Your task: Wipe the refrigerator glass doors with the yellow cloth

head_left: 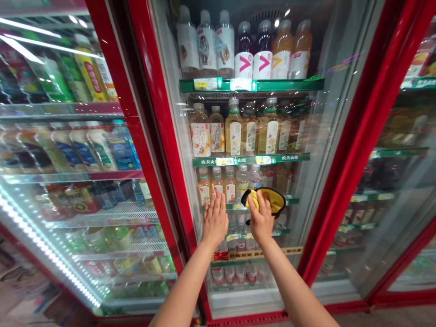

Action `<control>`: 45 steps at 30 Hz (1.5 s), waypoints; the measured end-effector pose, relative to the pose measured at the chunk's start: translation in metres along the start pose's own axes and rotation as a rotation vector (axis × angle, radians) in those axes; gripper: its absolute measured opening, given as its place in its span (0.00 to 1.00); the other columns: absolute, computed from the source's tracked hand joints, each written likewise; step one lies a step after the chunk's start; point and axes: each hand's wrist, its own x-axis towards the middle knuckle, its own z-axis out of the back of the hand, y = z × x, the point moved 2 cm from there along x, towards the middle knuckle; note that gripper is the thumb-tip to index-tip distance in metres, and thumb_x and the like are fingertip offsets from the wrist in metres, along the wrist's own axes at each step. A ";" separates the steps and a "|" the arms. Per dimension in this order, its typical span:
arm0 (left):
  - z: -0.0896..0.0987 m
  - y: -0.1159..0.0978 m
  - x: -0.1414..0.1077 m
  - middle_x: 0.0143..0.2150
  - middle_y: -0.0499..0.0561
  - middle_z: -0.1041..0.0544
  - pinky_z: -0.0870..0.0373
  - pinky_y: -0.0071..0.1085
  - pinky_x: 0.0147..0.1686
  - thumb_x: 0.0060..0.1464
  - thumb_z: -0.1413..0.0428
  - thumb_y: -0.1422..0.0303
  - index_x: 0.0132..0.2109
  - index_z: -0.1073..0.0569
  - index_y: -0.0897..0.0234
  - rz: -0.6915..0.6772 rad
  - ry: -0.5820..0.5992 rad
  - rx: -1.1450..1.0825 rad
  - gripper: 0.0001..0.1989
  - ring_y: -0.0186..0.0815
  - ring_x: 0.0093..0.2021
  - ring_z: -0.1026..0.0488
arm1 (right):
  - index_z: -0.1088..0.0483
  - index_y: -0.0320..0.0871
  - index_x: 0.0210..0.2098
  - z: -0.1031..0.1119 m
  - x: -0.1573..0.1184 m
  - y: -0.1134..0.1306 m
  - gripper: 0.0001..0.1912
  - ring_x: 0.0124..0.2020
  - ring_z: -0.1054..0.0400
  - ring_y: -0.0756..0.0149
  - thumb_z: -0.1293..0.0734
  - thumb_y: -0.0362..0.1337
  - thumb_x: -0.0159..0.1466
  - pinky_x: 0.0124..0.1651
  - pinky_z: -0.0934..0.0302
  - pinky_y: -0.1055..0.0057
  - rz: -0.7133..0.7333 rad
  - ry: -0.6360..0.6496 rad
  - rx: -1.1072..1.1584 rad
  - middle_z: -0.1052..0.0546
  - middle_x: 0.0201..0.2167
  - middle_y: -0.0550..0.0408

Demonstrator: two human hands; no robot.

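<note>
A glass cooler door (323, 136) in a red frame stands before me, with shelves of drink bottles behind it. Flat against the glass near the door's left side lies my left hand (215, 220), its fingers stretched out and holding nothing. My right hand (263, 221) presses a yellow cloth with a dark edge (276, 202) to the same pane, right of my left hand. Part of the cloth sticks out past the fingers on the right, and some of it is hidden under the hand. Tea bottles (235, 129) show through the glass above both hands.
To the left, past a red door frame (153, 91), stands another lit cooler with bottles (102, 141) on its shelves. A further red-framed cooler door (405, 181) is on the right. Clear bottles (206, 45) fill part of the top shelf ahead. Light reflections cross the glass.
</note>
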 end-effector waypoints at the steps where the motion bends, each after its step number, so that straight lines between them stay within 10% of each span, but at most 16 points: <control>1: -0.001 -0.003 0.003 0.77 0.61 0.55 0.53 0.51 0.74 0.63 0.48 0.71 0.76 0.68 0.67 -0.013 0.001 -0.011 0.45 0.47 0.77 0.61 | 0.42 0.61 0.71 0.002 0.010 -0.003 0.38 0.74 0.50 0.51 0.40 0.23 0.68 0.66 0.38 0.51 0.017 0.026 -0.005 0.41 0.73 0.53; 6: -0.004 -0.022 0.022 0.77 0.61 0.53 0.57 0.48 0.75 0.62 0.46 0.70 0.76 0.69 0.68 -0.033 -0.016 -0.057 0.47 0.46 0.77 0.57 | 0.42 0.59 0.71 0.020 0.048 -0.047 0.34 0.75 0.51 0.52 0.41 0.27 0.70 0.69 0.42 0.46 -0.086 -0.083 -0.008 0.41 0.74 0.52; 12: -0.010 -0.046 0.030 0.77 0.62 0.55 0.59 0.51 0.75 0.62 0.45 0.69 0.76 0.67 0.66 -0.043 -0.038 -0.067 0.47 0.48 0.77 0.58 | 0.57 0.61 0.75 0.017 -0.009 -0.057 0.40 0.77 0.60 0.48 0.43 0.26 0.70 0.68 0.45 0.36 -0.205 -0.111 0.013 0.51 0.77 0.49; 17: -0.014 -0.064 0.039 0.77 0.56 0.51 0.65 0.48 0.76 0.62 0.46 0.70 0.77 0.63 0.63 -0.149 0.012 -0.107 0.45 0.43 0.77 0.56 | 0.45 0.62 0.72 0.023 0.014 -0.072 0.37 0.76 0.55 0.52 0.44 0.25 0.69 0.69 0.43 0.44 -0.118 0.037 0.056 0.45 0.75 0.53; 24: -0.017 -0.078 0.045 0.77 0.55 0.51 0.69 0.46 0.76 0.62 0.45 0.70 0.77 0.63 0.62 -0.146 -0.022 -0.130 0.45 0.42 0.77 0.55 | 0.55 0.56 0.75 0.031 -0.004 -0.107 0.37 0.77 0.61 0.50 0.44 0.27 0.70 0.70 0.50 0.35 -0.351 -0.145 0.042 0.52 0.77 0.46; 31: -0.020 -0.091 0.056 0.76 0.52 0.49 0.65 0.47 0.76 0.61 0.48 0.73 0.77 0.64 0.58 -0.237 0.056 -0.179 0.45 0.41 0.77 0.54 | 0.43 0.59 0.71 0.039 0.033 -0.118 0.38 0.77 0.59 0.56 0.44 0.23 0.67 0.72 0.48 0.44 -0.111 0.038 0.058 0.48 0.76 0.54; 38: -0.026 -0.109 0.062 0.77 0.54 0.51 0.63 0.50 0.76 0.61 0.47 0.73 0.77 0.64 0.59 -0.238 0.047 -0.201 0.45 0.42 0.77 0.55 | 0.52 0.54 0.75 0.046 0.005 -0.141 0.38 0.77 0.62 0.53 0.45 0.25 0.68 0.72 0.50 0.38 -0.359 -0.110 0.042 0.52 0.77 0.47; 45: -0.032 -0.125 0.076 0.76 0.53 0.49 0.65 0.48 0.76 0.61 0.46 0.70 0.77 0.64 0.59 -0.273 0.009 -0.221 0.46 0.42 0.77 0.53 | 0.44 0.56 0.72 0.062 0.045 -0.168 0.37 0.77 0.60 0.57 0.45 0.24 0.68 0.72 0.48 0.46 -0.207 -0.021 0.034 0.48 0.76 0.53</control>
